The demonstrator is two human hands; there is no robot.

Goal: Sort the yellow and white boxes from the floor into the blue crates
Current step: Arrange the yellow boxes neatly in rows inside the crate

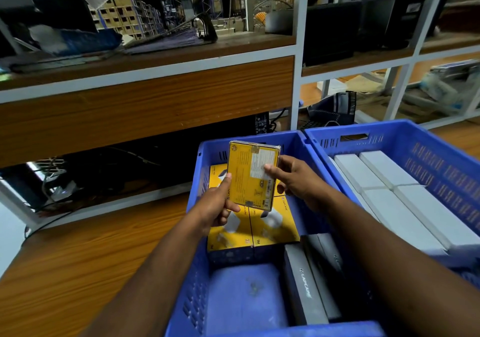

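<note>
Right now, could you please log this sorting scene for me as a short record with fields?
held item: yellow box, upright, above the left crate
left hand: grips the box's lower left edge
right hand: holds its right edge, thumb on the white label
left crate: yellow boxes flat at the far end, grey boxes nearer
right crate: white boxes packed in rows
surface: wooden floor

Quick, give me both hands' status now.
Left hand: grips the yellow box by its lower left edge.
Right hand: pinches the box's right side.
</note>
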